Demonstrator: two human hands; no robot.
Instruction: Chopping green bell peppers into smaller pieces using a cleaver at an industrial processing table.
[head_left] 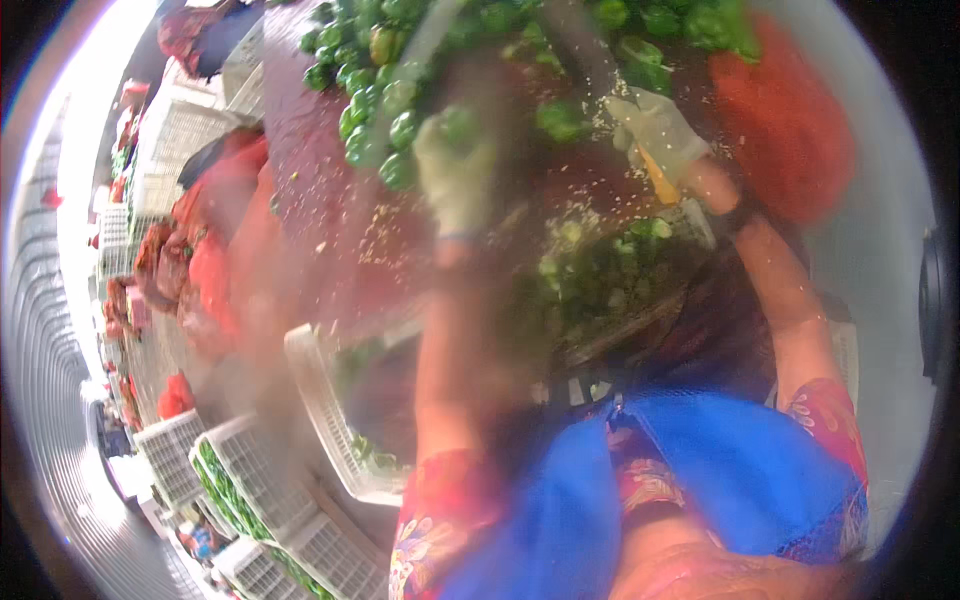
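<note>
My left hand point(455, 180), in a pale glove, is closed round a green pepper point(458, 124) above the dark red tabletop point(320, 205); haze and smears blur it. To the right, my gloved right hand point(655, 130) grips a tool by its yellow-orange handle point(657, 180). Its working end cannot be made out. Between the hands another green pepper point(562, 120) lies on the table. A heap of whole green peppers point(380, 95) spreads beyond my left hand. Pale seeds are scattered over the surface.
Green pieces point(610, 270) fill a container below the table's near edge. A white crate point(325, 420) stands left of it. A red sack point(785, 120) lies at far right. Further crates point(255, 470) and people in red clothing point(210, 270) are on the left.
</note>
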